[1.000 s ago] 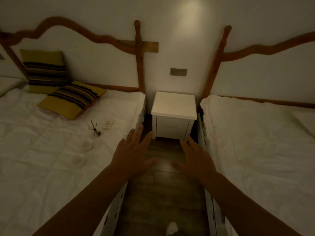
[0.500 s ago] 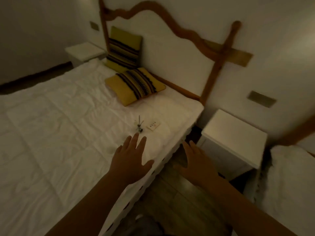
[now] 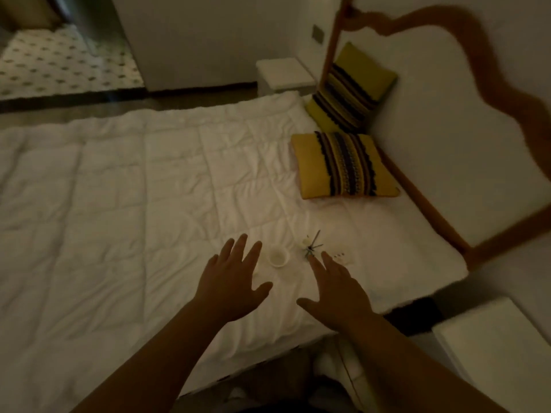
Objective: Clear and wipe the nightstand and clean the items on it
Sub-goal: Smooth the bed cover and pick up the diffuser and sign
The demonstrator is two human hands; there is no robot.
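While the room lies in dim light, both hands reach out over a white quilted bed, palms down. Far left, beyond the bed, a patterned tile floor shows through a doorway. Left hand: fingers straight and spread, holding nothing, hovering over the quilt just left of a small white cup that sits upright on the bed. Whether the palm touches the cover cannot be told. Just right of the cup, a small diffuser with dark sticks fanning upward stands on the bed. Right hand: fingers extended, thumb out to the left, gripping nothing, fingertips at the base of the diffuser; contact cannot be told. Beside those fingertips, a small flat white remote with a row of dark buttons lies on the quilt. Farther up the bed, a yellow striped cushion lies flat; a second cushion leans upright against the white wall inside the wavy wooden headboard. A far nightstand stands behind the bed's top corner. Lower right, the white nightstand stands beside the bed, its tabletop bare white, well apart from both hands.
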